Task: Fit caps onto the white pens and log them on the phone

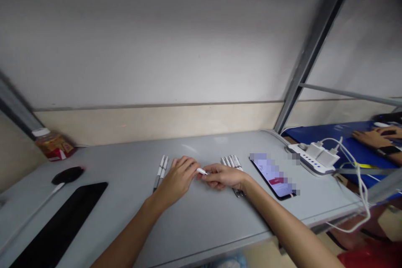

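Near the middle of the grey table, my left hand has its fingers closed round a white pen part. My right hand pinches the metallic tip end of the same piece, close to the left fingertips. Two white pens with dark grips lie side by side just left of my left hand. Several more white pens lie in a row beyond and under my right hand and wrist, partly hidden by them.
A lit phone and a white power strip with cables lie on the right. At left are a jar, a black round object and a black mat. Another person's hands rest at a blue table.
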The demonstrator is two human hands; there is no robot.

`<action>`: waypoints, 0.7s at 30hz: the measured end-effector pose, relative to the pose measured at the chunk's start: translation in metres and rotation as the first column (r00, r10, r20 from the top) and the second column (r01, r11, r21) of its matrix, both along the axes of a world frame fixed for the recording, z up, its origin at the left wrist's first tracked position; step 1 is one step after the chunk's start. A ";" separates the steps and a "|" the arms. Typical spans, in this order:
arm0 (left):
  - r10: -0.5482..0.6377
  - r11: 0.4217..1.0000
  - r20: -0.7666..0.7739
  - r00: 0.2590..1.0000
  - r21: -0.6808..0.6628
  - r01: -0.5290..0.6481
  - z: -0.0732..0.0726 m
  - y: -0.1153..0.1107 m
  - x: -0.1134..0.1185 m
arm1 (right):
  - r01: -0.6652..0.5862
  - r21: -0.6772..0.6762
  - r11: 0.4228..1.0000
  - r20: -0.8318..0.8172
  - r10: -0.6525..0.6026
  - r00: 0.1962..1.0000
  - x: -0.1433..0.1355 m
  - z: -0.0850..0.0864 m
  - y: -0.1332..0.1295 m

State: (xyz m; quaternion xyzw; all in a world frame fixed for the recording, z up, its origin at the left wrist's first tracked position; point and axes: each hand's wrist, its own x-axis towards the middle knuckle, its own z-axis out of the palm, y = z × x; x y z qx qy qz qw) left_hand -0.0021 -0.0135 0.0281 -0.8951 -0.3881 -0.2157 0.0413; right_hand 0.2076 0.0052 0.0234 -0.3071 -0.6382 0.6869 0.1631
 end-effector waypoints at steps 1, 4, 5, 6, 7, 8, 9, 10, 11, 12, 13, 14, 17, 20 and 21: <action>-0.003 1.000 -0.016 1.000 0.019 0.003 0.000 -0.001 0.000 | 0.000 -0.057 0.998 -0.014 -0.001 1.000 0.000 -0.001 0.001; 0.008 0.998 -0.066 0.998 0.063 -0.003 0.002 -0.001 0.001 | -0.011 -0.134 0.991 -0.027 0.007 1.000 0.002 -0.003 0.003; 0.012 0.997 -0.088 0.996 0.075 -0.006 0.002 -0.001 0.001 | -0.016 -0.126 0.992 -0.018 0.014 1.000 0.003 -0.003 0.003; 0.018 0.996 -0.111 0.994 0.085 -0.008 0.002 -0.001 0.002 | -0.019 -0.097 0.995 -0.004 0.019 1.000 0.003 -0.004 0.003; 0.026 0.996 -0.130 0.991 0.093 -0.014 0.002 -0.002 0.002 | -0.020 -0.046 0.999 0.018 0.021 1.000 0.003 -0.004 0.002; 0.036 0.995 -0.142 0.989 0.094 -0.023 0.002 -0.002 0.002 | -0.021 0.032 0.999 0.046 0.019 0.999 0.002 -0.004 0.001; 0.048 0.996 -0.145 0.988 0.088 -0.035 0.001 -0.001 0.002 | -0.019 0.142 0.990 0.075 0.008 0.997 0.000 -0.003 0.000; 0.058 0.996 -0.137 0.989 0.070 -0.049 -0.001 -0.001 0.002 | -0.015 0.282 0.959 0.105 -0.016 0.994 -0.002 -0.003 -0.002; 0.067 0.997 -0.120 0.991 0.047 -0.062 -0.002 -0.001 0.001 | -0.011 0.436 0.900 0.142 -0.057 0.988 -0.005 -0.003 -0.003; 0.077 0.997 -0.098 0.992 0.022 -0.076 -0.004 0.000 0.001 | -0.010 0.587 0.810 0.182 -0.120 0.976 -0.007 -0.003 -0.005; 0.088 0.996 -0.077 0.993 -0.003 -0.088 -0.007 0.001 0.000 | -0.015 0.710 0.704 0.223 -0.205 0.953 -0.010 -0.003 -0.007; 0.103 0.994 -0.059 0.993 -0.022 -0.104 -0.009 0.003 -0.001 | -0.038 0.791 0.610 0.275 -0.299 0.914 -0.013 -0.003 -0.008; 0.163 0.984 -0.024 0.986 -0.064 -0.164 -0.017 0.007 -0.001 | -0.140 0.869 0.475 0.391 -0.484 0.783 -0.017 -0.004 -0.010; 0.208 0.975 -0.002 0.978 -0.085 -0.207 -0.022 0.009 0.000 | -0.187 0.882 0.432 0.415 -0.526 0.743 -0.016 -0.005 -0.010; 0.211 0.973 0.004 0.978 -0.093 -0.209 -0.023 0.009 0.000 | -0.185 0.892 0.413 0.400 -0.529 0.748 -0.016 -0.005 -0.010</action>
